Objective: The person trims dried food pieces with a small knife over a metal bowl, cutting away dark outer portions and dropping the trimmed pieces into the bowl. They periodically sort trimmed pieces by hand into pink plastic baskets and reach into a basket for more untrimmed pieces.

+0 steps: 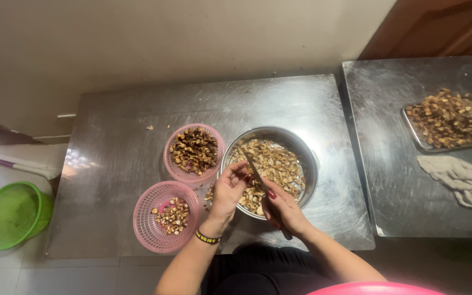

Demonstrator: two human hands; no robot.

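Note:
My right hand (284,208) grips a knife (253,169) whose blade points up and left over a round metal bowl (308,158) full of light brown dried pieces. My left hand (228,188) pinches one small piece against the blade at the bowl's near left rim. A black-and-yellow band circles my left wrist. Left of the bowl stand two pink mesh baskets: the far pink basket (171,165) holds a heap of dark pieces, the near pink basket (146,224) a small amount of chopped bits.
The steel table (116,136) carries the bowl and baskets. A second steel table (394,180) at right holds a metal tray (423,144) of brown pieces and a crumpled grey cloth (462,177). A green basket (9,214) sits on the floor at left.

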